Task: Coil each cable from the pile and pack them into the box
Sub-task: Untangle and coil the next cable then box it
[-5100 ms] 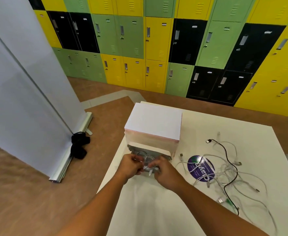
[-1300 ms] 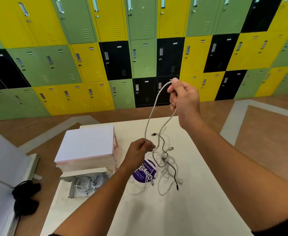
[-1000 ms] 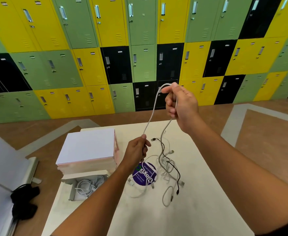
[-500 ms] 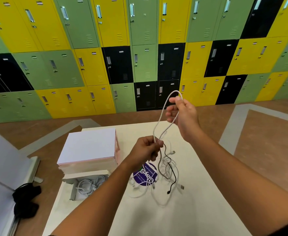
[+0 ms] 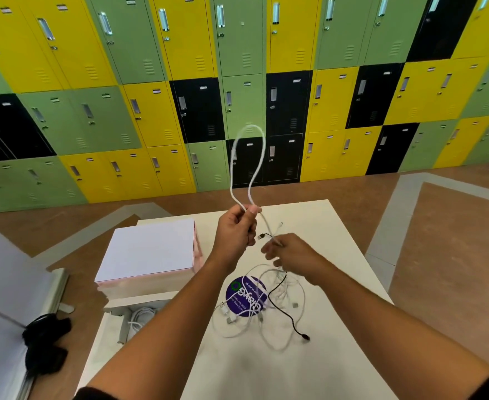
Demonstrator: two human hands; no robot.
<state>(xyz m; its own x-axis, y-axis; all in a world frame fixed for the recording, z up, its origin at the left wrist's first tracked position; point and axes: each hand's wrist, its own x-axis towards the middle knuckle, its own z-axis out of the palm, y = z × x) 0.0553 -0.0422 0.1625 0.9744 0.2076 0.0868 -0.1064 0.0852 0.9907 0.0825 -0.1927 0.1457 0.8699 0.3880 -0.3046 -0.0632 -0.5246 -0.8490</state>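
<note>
From the head view, we saw our left hand (image 5: 236,232) clenched around the white cable (image 5: 247,157), raised over the middle of the surface (image 5: 309,370). From that grip a tall narrow loop of the cable rose toward twelve o'clock, in front of the lockers (image 5: 237,53). The two runs of the loop met between thumb and fingers.

A further stretch of the same cable ran down toward four o'clock to our right hand (image 5: 292,252), which was lower and just beside the left. Its fingertips were blurred, but they seemed to pinch the cable where it arrived.

Below the right hand, at about six o'clock from it, lay the pile of cables (image 5: 266,321), loose and tangled on the surface. Most were white, and one black cable (image 5: 283,310) snaked through them. The pile partly overlapped a round purple sticker (image 5: 246,295).

The box (image 5: 122,319) stood open at seven o'clock from the left hand, near the surface's edge and partly hidden by our left forearm. Coiled white cables (image 5: 142,316) already lay inside it. Just beyond the box, at its twelve o'clock, sat a white block (image 5: 148,249).

On the floor at eight o'clock lay a black bundle (image 5: 44,345), against the foot of a white panel (image 5: 1,284).
</note>
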